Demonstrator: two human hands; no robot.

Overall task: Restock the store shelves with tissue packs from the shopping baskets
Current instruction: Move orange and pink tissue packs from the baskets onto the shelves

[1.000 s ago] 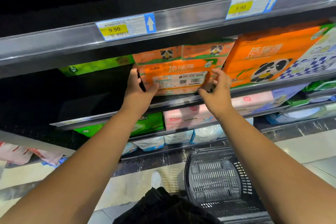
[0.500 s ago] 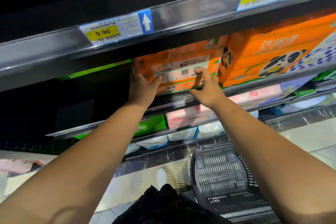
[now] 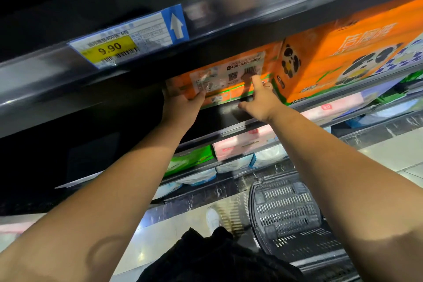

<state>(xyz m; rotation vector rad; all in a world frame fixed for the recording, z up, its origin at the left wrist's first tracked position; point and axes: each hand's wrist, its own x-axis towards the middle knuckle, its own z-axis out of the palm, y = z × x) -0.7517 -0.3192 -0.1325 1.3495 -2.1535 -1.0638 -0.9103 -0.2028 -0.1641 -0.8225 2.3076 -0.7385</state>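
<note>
Seating pack (image 3: 229, 75) on shelf (image 3: 219, 119) looks like step in hand. Pack lies under price rail (image 3: 109, 49), right end against big pack (image 3: 343, 57), front edge near shelf lip.

Left hand (image 3: 180, 105) grips lower left corner, thumb on front face, fingers curled round end. Right hand (image 3: 261, 101) loose, forefinger (image 3: 256, 81) straight, pressing face by barcode.

Risks:
- off-centre finger push may skew pack
- soft wrap may snag on big pack or rail
- letting go with pack on lip may drop it toward basket (image 3: 286, 213)
</note>
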